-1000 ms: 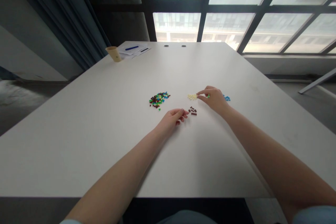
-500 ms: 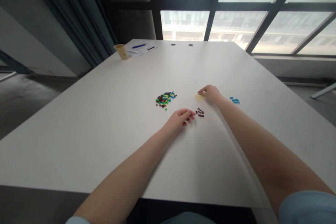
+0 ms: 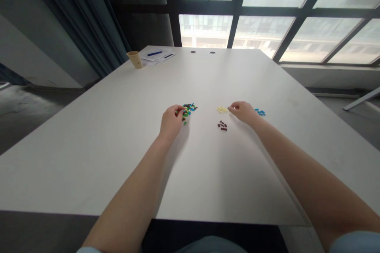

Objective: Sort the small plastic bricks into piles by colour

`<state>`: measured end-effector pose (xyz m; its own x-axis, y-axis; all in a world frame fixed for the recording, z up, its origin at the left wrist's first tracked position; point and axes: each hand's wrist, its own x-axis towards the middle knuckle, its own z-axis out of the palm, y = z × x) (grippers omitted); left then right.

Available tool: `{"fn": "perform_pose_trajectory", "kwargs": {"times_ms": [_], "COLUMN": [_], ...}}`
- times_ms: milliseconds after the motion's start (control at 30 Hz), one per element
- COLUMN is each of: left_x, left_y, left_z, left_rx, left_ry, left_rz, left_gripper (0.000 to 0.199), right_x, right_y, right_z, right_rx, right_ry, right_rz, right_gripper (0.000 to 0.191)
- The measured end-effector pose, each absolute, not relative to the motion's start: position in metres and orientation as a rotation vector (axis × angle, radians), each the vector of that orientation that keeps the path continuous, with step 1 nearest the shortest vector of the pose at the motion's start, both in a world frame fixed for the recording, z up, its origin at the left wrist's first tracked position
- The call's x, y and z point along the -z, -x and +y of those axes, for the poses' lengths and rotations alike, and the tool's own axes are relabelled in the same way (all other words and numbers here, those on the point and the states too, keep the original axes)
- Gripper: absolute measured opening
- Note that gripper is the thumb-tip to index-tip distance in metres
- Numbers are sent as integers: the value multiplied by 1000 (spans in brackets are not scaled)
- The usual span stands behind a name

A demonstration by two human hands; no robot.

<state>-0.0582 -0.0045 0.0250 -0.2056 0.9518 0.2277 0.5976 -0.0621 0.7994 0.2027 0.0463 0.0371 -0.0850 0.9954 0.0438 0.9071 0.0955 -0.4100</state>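
Observation:
My left hand reaches over the left side of a mixed pile of small building bricks in green, blue, dark brown and other colours. Its thumb and fingertips come together at the pile; anything between them is hidden. My right hand rests at the right edge of a group of pale yellow bricks. Thumb and forefinger are pinched, and whatever they hold is too small to make out. Nearer to me lie several dark brown bricks. Blue bricks lie just beyond my right wrist, to its right.
The bricks are spread on a large white table. A tan paper cup stands at the far left edge, beside papers with a blue pen on them. Windows line the far side, and a dark curtain hangs at left.
My left hand has moved from the brown bricks leftward and away from me to the mixed pile. My right hand has drawn slightly right, off the yellow bricks. The view has shifted a little.

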Motion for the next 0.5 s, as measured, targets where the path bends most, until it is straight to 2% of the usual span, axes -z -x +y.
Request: {"fn": "perform_pose_trajectory", "kwargs": {"times_ms": [133,233,300,500], "left_x": [-20,-17,-17,-16], "left_y": [71,66,63,61], "left_z": [-4,-8,-9,-9], "left_rx": [-692,-509,-524,-884], "left_ry": [-1968,-2001,-1962,-1781], "left_rz": [1968,1997,2016,1890], "left_gripper": [24,25,23,6], "right_x": [-42,-43,-42,-35], "right_y": [-204,-208,-211,-219], "right_z": [-2,-32,-43,-47], "right_rx": [-504,-536,-552,-572], "right_ry": [1804,1698,1652,1629], "right_rz": [-2176,-2224,-2214,-2153], "right_gripper": [25,27,29,30]}}
